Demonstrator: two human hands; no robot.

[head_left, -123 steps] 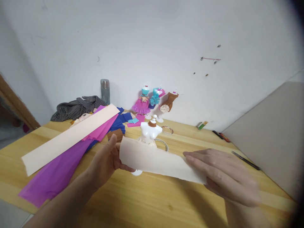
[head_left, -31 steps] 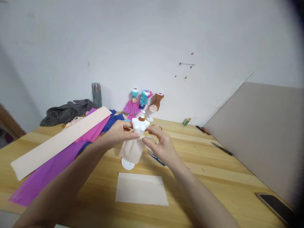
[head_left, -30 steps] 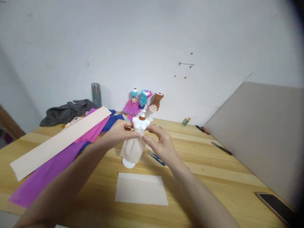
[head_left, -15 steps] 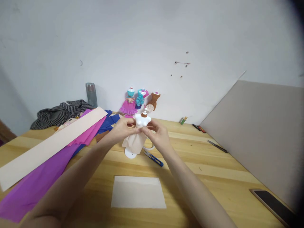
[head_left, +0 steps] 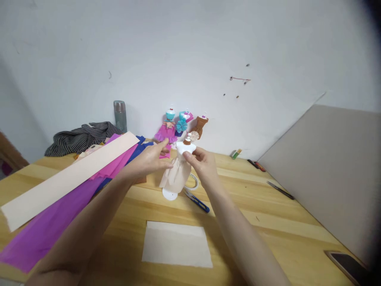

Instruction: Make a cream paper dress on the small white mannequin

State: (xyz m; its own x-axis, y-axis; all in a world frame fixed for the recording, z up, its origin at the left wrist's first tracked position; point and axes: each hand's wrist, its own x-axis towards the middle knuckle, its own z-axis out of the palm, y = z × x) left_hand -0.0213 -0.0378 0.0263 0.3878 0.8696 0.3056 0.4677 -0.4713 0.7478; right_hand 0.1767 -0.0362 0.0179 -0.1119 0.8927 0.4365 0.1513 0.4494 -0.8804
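Observation:
A small white dress form [head_left: 183, 148] with a brown neck band stands slightly tilted on its round white base [head_left: 170, 194]. Pale cream crepe paper [head_left: 176, 174] is gathered round its waist as a skirt. My right hand [head_left: 202, 163] grips the form's torso, thumb in front and fingers behind. Just left of the skirt, my left hand [head_left: 151, 159] has its fingers apart, with nothing in them. A roll of white tape [head_left: 193, 182] and blue thread snips [head_left: 197, 201] lie right of the base. In front is a cream paper rectangle [head_left: 177, 244].
At left a long cream strip [head_left: 71, 176] lies over purple paper [head_left: 56, 222]. Behind it are a striped cloth [head_left: 83, 139] and a flask [head_left: 120, 117]. Small dressed forms [head_left: 181, 123] stand by the wall. At right are a knife [head_left: 281, 190] and a phone [head_left: 349, 266].
My left hand has let go of the form's waist, moved left and spread its fingers. My right hand stays at the form's torso. The whole view has shifted slightly.

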